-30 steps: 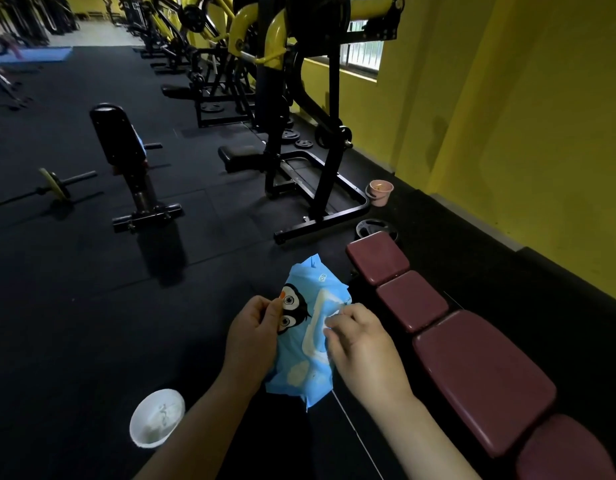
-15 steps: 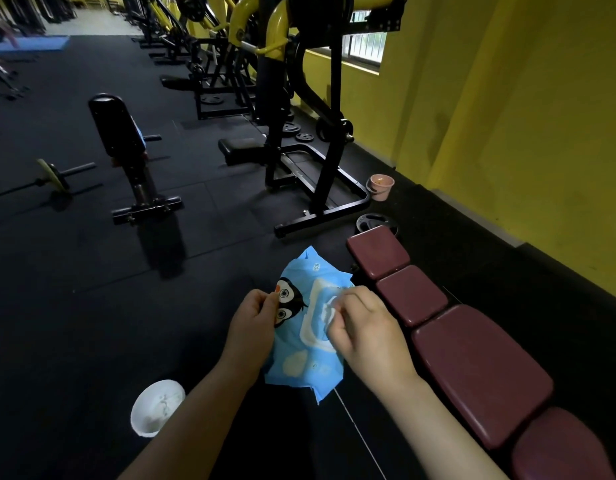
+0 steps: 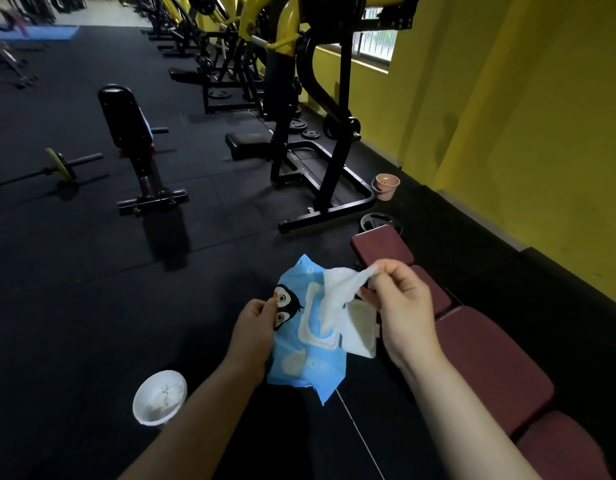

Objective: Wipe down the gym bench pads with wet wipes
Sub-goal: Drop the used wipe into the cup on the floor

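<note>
My left hand [image 3: 252, 325] grips the left edge of a blue wet wipe pack [image 3: 304, 365] with a penguin print, held over the floor. The pack's white lid [image 3: 360, 332] hangs open to the right. A white wet wipe [image 3: 339, 289] stands half out of the opening, and my right hand [image 3: 400, 306] pinches its top end between thumb and fingers. To the right runs the bench with dark red pads [image 3: 490, 358], from a small far pad [image 3: 381, 245] to a near one at the bottom right. Neither hand touches a pad.
A white bin [image 3: 159, 396] with crumpled white waste stands on the black rubber floor at the lower left. Ahead are a black incline bench [image 3: 131, 133], a yellow-black machine frame [image 3: 320, 161], a weight plate [image 3: 379, 221], a pink bucket [image 3: 386, 186] and a barbell [image 3: 60, 164]. A yellow wall runs along the right.
The pack's lid has been flipped open. My right hand has risen up and right, drawing a white wipe partly out of the pack. My left hand still holds the pack.
</note>
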The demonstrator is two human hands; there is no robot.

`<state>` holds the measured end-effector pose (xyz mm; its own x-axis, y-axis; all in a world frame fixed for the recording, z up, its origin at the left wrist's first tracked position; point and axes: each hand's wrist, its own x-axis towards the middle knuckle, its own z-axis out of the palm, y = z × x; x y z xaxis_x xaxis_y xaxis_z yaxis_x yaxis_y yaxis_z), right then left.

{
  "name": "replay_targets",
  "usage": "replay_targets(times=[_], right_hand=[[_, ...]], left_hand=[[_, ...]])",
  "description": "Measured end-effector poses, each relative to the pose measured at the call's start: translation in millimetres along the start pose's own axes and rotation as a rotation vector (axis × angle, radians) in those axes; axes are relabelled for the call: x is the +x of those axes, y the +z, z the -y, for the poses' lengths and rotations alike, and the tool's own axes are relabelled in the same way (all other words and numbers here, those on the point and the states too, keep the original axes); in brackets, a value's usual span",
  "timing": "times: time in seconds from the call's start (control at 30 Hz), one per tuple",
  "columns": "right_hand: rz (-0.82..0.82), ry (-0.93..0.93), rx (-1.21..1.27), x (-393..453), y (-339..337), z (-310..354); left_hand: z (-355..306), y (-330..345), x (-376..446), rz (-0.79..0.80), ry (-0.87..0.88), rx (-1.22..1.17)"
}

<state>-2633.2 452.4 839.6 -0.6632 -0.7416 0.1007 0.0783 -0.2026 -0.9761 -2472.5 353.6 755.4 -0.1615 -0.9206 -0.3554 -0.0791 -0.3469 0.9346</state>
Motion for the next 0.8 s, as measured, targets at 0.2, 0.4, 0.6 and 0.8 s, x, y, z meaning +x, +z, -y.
replay_targets(times=[0.2, 0.4, 0.6, 0.8], right_hand=[[0.068, 0.035, 0.013, 19, -19, 33], [-0.039, 0.108, -0.072, 27, -47, 15], [0.097, 0.101, -0.45, 14, -50, -49], [0.527, -0.131, -0.721, -5, -20, -53]], left_hand=[[20, -12, 7, -0.049, -0.063, 0.064], [23, -24, 13, -0.074, -0.082, 0.024], [7, -25, 16, -0.062, -0.099, -0.099], [1, -20, 11, -0.006, -0.065, -0.104]])
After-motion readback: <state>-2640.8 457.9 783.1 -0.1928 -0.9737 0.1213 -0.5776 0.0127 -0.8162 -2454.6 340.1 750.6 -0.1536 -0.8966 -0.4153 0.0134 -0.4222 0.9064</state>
